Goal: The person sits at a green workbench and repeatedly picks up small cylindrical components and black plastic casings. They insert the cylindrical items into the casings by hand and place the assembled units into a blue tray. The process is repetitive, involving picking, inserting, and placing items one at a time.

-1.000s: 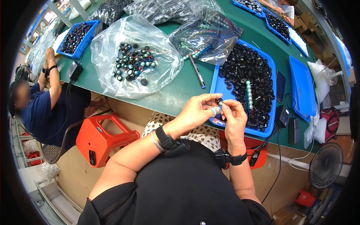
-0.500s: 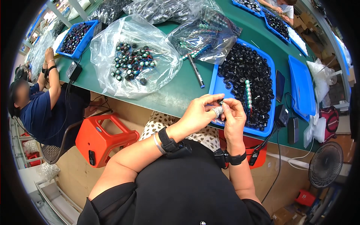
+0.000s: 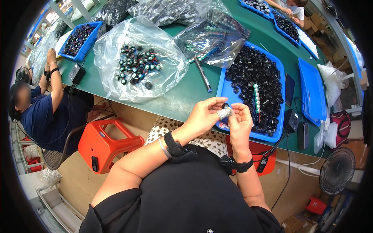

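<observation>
Over the front left corner of a blue tray [image 3: 280,116], my two hands meet at the fingertips. A small black round part [image 3: 225,105] is pinched in my left hand [image 3: 204,116], whose fingers are closed; one finger is wrapped in pale silvery tape [image 3: 224,113]. My right hand [image 3: 240,122] is also closed, its thumb and fingertips pressed together against the taped finger. Whatever it grips is hidden. In the tray lies a heap of black round parts [image 3: 258,72], topped by a strip of small green-and-silver boards [image 3: 257,99] with thin wires.
Left of the tray, a clear plastic bag [image 3: 107,58] holds wired round parts. A black marker [image 3: 203,73] lies between them, near another bag of boards [image 3: 217,35]. Blue trays [image 3: 312,89] stand to the right. Co-workers sit at left and far right; a red stool [image 3: 105,143] is beside me.
My right fingers have shifted slightly and closed in by the taped finger. The small black part has turned and sits a little to the left between my fingertips.
</observation>
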### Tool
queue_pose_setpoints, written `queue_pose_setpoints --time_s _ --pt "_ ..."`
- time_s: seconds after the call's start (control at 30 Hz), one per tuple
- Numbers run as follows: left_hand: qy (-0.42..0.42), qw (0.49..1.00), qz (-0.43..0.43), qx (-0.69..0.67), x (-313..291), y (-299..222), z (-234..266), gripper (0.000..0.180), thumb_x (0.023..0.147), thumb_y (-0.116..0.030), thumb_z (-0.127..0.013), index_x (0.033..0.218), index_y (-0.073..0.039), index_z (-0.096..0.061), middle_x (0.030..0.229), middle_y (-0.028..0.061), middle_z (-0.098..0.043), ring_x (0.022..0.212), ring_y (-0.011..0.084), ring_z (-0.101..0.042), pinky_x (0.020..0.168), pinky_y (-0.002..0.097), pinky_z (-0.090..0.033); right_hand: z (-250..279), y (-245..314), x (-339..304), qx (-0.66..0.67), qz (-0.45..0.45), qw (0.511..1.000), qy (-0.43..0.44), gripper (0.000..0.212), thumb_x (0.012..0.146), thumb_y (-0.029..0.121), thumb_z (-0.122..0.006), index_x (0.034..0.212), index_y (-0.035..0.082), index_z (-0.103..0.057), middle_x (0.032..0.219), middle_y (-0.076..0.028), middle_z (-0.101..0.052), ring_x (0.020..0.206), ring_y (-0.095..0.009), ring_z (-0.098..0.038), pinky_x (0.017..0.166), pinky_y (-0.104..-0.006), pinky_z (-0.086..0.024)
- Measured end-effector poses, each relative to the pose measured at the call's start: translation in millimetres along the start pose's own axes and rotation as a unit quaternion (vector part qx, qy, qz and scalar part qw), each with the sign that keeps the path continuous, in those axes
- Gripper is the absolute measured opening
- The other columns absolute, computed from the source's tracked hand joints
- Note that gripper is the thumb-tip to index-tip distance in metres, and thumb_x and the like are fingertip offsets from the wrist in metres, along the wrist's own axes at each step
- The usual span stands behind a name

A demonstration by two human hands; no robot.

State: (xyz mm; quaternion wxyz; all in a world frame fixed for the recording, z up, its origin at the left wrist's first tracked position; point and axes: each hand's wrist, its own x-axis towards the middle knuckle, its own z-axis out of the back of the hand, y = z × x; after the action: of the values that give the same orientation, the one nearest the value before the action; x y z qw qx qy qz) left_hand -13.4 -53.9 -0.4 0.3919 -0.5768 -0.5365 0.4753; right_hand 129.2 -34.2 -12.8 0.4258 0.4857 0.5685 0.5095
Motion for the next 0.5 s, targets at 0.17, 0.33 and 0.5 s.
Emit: queue_pose_setpoints --time_s 0.17,0.33,0.5 --pt "-0.011 0.998 -0.004 -0.065 6.0 4.2 13.3 0.023 0.089 -0.005 -0.064 0.111 0.003 -0.060 0.094 0.0066 -0.066 0.086 0.0116 -0.062 0.080 0.0263 -0.052 -6.0 8.5 -0.6 -0.007 -0.013 1.000 0.025 0.024 0.092 0.004 -0.059 0.114 0.000 -0.050 0.094 -0.004 -0.057 0.080 -0.007 -0.057 0.073 -0.0199 -0.048" --pt "-0.106 0.992 -0.049 0.054 3.6 4.4 43.3 0.018 0.092 -0.009 -0.060 0.107 0.001 -0.061 0.095 0.0049 -0.065 0.083 0.0100 -0.060 0.072 0.0250 -0.051 -0.7 10.2 5.4 -0.036 0.016 0.999 -0.027 0.025 0.094 0.008 -0.057 0.117 0.000 -0.051 0.095 -0.004 -0.058 0.078 -0.008 -0.057 0.069 -0.0209 -0.048" --pt "-0.095 0.995 0.042 0.008 3.5 8.3 73.9 0.022 0.091 -0.006 -0.060 0.111 0.003 -0.057 0.097 0.0086 -0.064 0.086 0.0131 -0.063 0.080 0.0259 -0.053 5.1 16.9 12.2 -0.099 0.056 0.992 -0.063 0.019 0.094 0.009 -0.058 0.111 0.001 -0.055 0.092 -0.003 -0.059 0.076 -0.007 -0.056 0.066 -0.0211 -0.047"
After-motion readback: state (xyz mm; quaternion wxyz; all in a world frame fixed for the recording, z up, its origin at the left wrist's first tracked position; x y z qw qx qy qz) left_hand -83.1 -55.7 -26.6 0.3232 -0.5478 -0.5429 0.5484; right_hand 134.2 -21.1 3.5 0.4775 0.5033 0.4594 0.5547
